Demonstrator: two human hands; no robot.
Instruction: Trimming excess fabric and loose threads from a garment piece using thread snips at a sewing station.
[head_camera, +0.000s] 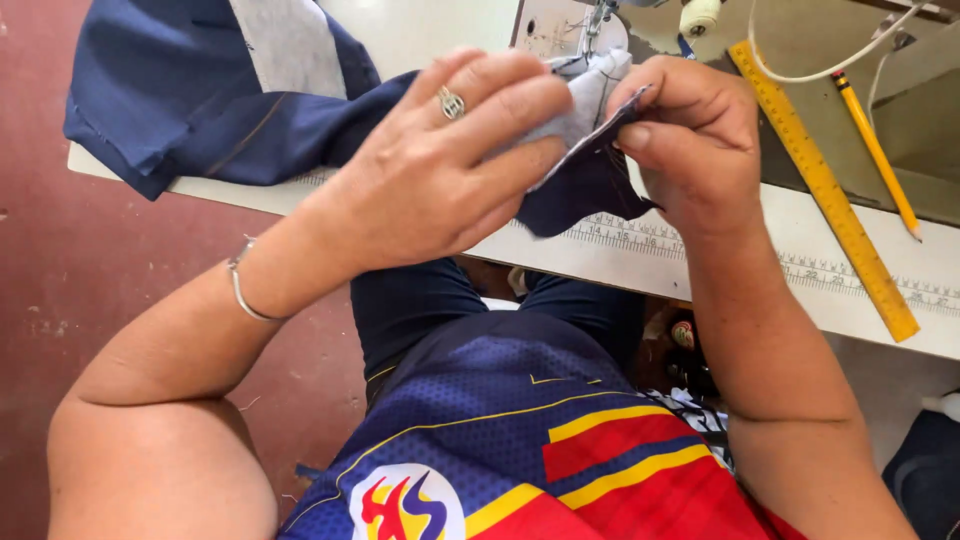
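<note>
Right now both your hands pinch the navy fabric piece (585, 185) above the tabletop (640, 255) near edge — left hand (440, 170) fingers clamped flat, right hand (690, 135) gripping the fold. Loosen either grip and the fold likely slips — the grey lining (590, 95) shifts.

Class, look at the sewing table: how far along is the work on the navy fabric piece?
Done: nothing finished shows. In hand: the left hand and right hand pinch a corner of the navy fabric with its grey lining. Left: it isn't under the sewing machine needle; yellow ruler and pencil lie untouched.
</note>
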